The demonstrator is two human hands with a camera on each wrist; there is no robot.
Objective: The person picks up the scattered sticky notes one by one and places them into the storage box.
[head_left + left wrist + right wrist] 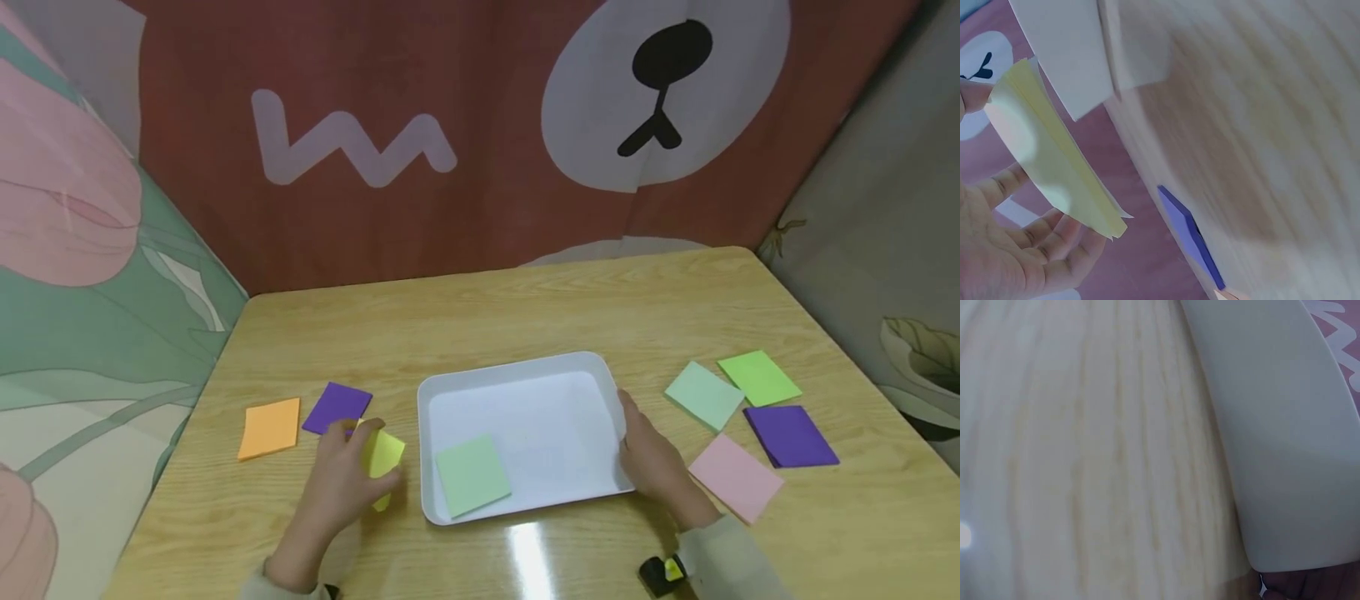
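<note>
Left hand pinches plain yellow pad beside tray.

The pale wood-grain table affords passage along its far strip, with the right hand blocking the white rectangular tray at right and a yellow paper pad at left.

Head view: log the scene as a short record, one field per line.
Container: white tray, on wooden table
Inside: pale green pad, near-left corner
Holding: left hand grips yellow pad, left of the tray
Touching: right hand, at the tray's right end
Left side: orange pad, left purple pad
Right side: mint pad, bright green pad, right purple pad, pink pad
</note>
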